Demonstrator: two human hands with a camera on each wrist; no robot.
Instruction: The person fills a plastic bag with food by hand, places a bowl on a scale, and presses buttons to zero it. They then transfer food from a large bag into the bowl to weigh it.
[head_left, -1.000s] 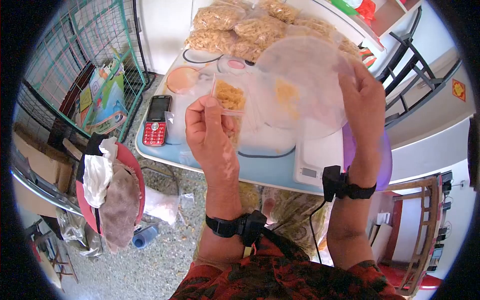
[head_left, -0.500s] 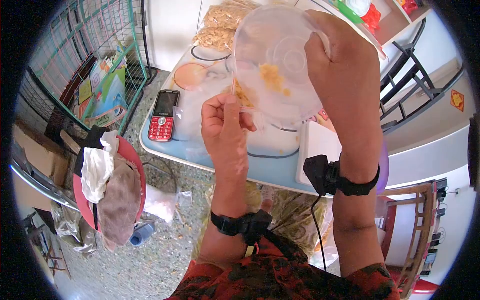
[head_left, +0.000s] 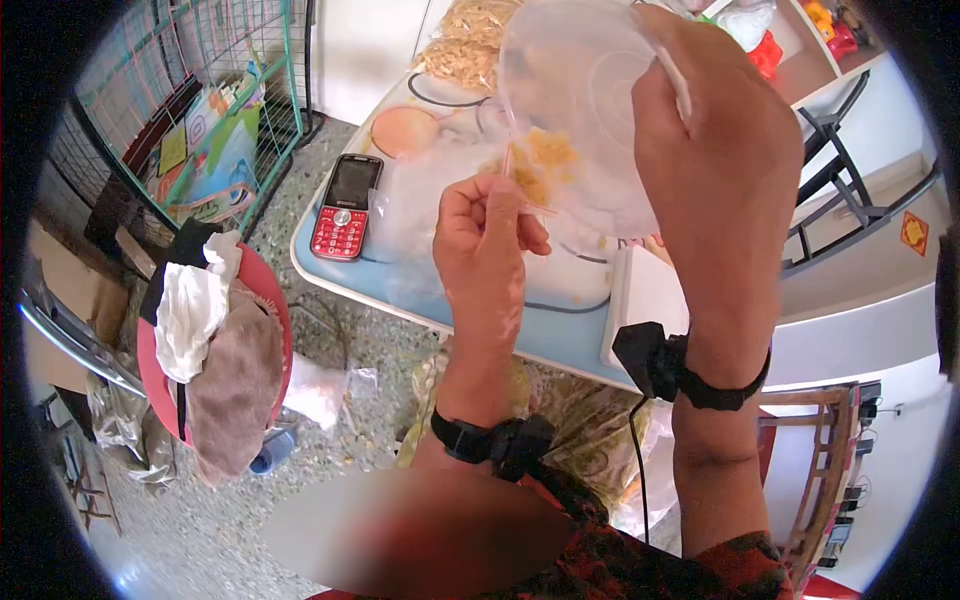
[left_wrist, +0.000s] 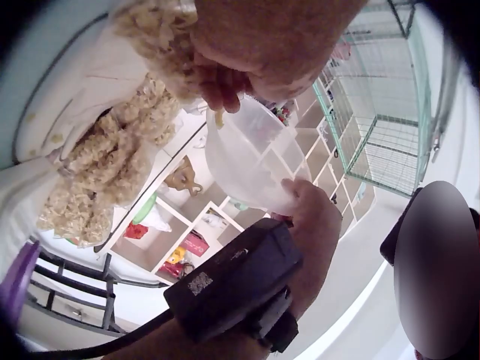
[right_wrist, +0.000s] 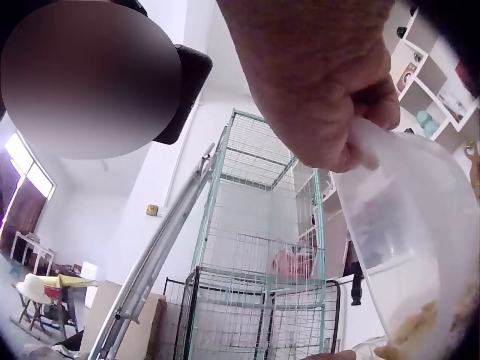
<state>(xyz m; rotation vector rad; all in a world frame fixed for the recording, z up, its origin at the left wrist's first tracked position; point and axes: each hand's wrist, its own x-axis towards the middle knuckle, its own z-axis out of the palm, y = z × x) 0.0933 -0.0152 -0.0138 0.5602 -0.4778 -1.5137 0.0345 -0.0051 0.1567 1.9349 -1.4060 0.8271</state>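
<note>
My right hand (head_left: 715, 130) grips the rim of a translucent plastic bowl (head_left: 600, 75), which is tilted on its side toward my left hand. Yellowish flakes (right_wrist: 416, 326) lie low in the bowl, near its lower rim. My left hand (head_left: 485, 240) pinches the edge of a small clear zip bag (left_wrist: 161, 37) with a reddish seal line. Pale flakes show inside this bag in the left wrist view. The bowl's edge overlaps the bag's mouth in the head view, right at my left fingertips.
Full clear bags of flakes (left_wrist: 105, 165) are piled at the table's back. On the patterned table (head_left: 420, 290) lie a red keypad phone (head_left: 342, 215) and a white scale (head_left: 640, 300). A red stool (head_left: 270, 285) bears cloths. A green wire cage (head_left: 275, 120) stands at left.
My right hand has brought the bowl in from the right and tipped it over the bag's mouth. The flakes have shifted toward its lower edge. My left hand keeps its pinch on the bag.
</note>
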